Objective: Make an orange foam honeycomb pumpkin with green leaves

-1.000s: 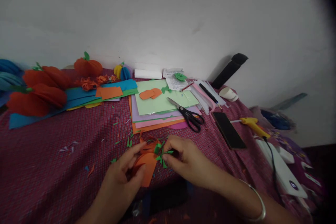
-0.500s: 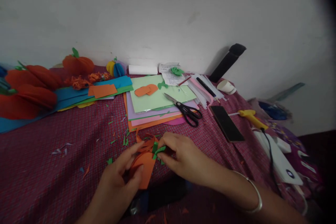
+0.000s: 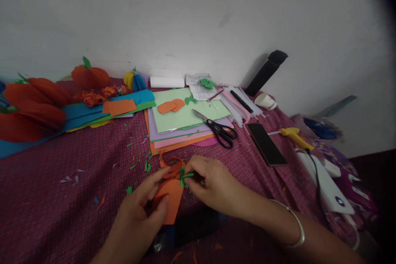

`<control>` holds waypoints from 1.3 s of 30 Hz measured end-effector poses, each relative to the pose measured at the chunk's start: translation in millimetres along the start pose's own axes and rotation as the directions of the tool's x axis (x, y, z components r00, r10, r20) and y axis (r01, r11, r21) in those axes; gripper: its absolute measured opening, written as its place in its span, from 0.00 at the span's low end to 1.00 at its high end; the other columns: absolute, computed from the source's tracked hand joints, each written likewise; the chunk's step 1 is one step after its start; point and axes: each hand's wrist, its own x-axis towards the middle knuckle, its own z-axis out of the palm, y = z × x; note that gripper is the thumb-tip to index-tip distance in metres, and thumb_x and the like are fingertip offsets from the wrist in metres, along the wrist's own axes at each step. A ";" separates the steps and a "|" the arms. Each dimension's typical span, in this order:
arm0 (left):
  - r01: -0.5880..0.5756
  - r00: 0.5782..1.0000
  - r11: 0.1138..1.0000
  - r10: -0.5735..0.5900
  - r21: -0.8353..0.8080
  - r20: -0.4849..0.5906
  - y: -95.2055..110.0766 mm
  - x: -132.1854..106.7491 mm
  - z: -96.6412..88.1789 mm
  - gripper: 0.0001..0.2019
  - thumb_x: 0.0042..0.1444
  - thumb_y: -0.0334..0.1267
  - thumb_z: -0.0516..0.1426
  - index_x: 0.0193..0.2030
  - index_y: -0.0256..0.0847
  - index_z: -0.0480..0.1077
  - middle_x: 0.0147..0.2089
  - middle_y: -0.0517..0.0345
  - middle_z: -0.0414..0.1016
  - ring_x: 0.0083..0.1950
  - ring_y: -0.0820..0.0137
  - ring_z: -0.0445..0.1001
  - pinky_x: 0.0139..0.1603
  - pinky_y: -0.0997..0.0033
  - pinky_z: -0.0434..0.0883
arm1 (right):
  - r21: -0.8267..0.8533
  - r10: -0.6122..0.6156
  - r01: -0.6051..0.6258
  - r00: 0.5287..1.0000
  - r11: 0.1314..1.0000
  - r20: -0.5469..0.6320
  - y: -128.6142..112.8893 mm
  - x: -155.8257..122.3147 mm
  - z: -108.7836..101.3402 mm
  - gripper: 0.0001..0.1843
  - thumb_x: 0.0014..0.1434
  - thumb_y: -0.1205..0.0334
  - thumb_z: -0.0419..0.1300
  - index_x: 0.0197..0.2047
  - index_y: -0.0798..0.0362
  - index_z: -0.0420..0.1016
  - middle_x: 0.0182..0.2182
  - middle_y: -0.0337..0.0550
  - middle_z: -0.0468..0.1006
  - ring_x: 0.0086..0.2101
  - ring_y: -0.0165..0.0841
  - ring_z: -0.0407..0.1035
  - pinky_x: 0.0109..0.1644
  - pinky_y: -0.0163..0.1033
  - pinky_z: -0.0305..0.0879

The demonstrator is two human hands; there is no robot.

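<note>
My left hand [image 3: 137, 210] is closed around an orange paper cutout [image 3: 173, 200] with a rounded top, its thumb lying on the near face. My right hand [image 3: 218, 187] pinches a small green paper piece [image 3: 185, 176] at the cutout's upper right edge. Whether the green piece is fixed to the orange paper, I cannot tell. Curled orange paper strips [image 3: 173, 168] lie just behind the cutout, close to my left fingertips. Green paper scraps [image 3: 128, 190] are scattered on the checked cloth to the left.
Black-handled scissors [image 3: 221, 132] rest partly on stacked coloured paper [image 3: 173, 123]. Orange paper pumpkins [image 3: 89, 76] stand at the left. To the right lie a phone [image 3: 266, 144], a yellow glue gun [image 3: 293, 135] with a cord, and a white power bank [image 3: 328, 185]. Behind is a wall.
The view has shifted slightly. My right fingers have moved a little on the green piece, which sits at a slightly different angle. My left hand keeps its hold on the orange cutout.
</note>
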 end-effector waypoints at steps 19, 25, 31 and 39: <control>0.003 1.000 0.998 -0.003 -0.057 -0.013 -0.6 0.6 1.5 0.21 0.55 0.36 0.57 0.57 0.49 0.70 0.50 0.56 0.82 0.48 0.65 0.81 0.50 0.67 0.77 | -0.012 0.004 -0.003 0.999 1.000 0.050 -4.7 -0.5 -3.6 0.02 0.58 0.68 0.57 0.33 0.52 0.68 0.29 0.39 0.71 0.29 0.29 0.64 0.33 0.36 0.57; 0.000 1.000 0.999 0.001 -0.048 0.008 2.0 0.9 0.7 0.22 0.55 0.35 0.57 0.58 0.49 0.70 0.53 0.56 0.81 0.52 0.64 0.80 0.53 0.65 0.76 | -0.002 0.054 -0.053 0.997 0.999 0.050 -5.0 -1.1 -4.6 0.01 0.58 0.65 0.57 0.33 0.52 0.68 0.29 0.38 0.71 0.29 0.29 0.65 0.32 0.35 0.57; -0.023 0.999 0.999 0.022 -0.039 -0.029 4.4 1.0 -0.3 0.22 0.53 0.33 0.58 0.56 0.47 0.72 0.51 0.56 0.82 0.53 0.62 0.79 0.53 0.64 0.76 | 0.046 0.113 -0.115 0.993 0.992 0.044 -5.2 -1.3 -5.9 0.02 0.57 0.66 0.58 0.35 0.52 0.68 0.28 0.36 0.72 0.29 0.29 0.65 0.32 0.35 0.57; -0.047 0.993 0.999 0.046 -0.010 -0.110 10.2 1.7 0.5 0.21 0.51 0.35 0.58 0.53 0.48 0.74 0.51 0.59 0.82 0.51 0.62 0.81 0.50 0.65 0.78 | 0.517 0.286 -0.246 0.958 0.820 0.003 8.5 -3.2 5.5 0.18 0.56 0.62 0.62 0.48 0.50 0.61 0.32 0.36 0.69 0.29 0.28 0.64 0.31 0.34 0.60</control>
